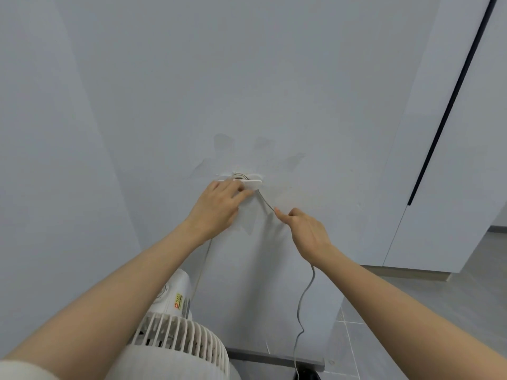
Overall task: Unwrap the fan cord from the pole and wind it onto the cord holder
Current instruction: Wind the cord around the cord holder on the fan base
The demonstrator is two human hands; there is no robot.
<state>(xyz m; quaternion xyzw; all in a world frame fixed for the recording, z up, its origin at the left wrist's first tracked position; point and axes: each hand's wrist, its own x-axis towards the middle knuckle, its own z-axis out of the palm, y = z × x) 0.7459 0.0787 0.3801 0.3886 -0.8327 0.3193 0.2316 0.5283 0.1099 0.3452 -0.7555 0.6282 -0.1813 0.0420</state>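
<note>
A white cord holder [251,184] is stuck on the pale wall, with a few grey turns of cord behind its flat front plate. My left hand [216,207] rests against the holder's left end, fingers on it. My right hand [304,229] pinches the grey fan cord [303,297] just below and right of the holder. A taut stretch of cord runs from my fingertips up to the holder. The rest hangs down in a loose wave toward the floor. The white fan [175,330] stands below my left arm; its pole is hidden.
A thin cord strand [201,270] drops from under my left wrist toward the fan. White cabinet doors with a dark vertical gap [450,105] stand to the right. Grey floor tiles [411,297] lie at the lower right, with a dark baseboard under the wall.
</note>
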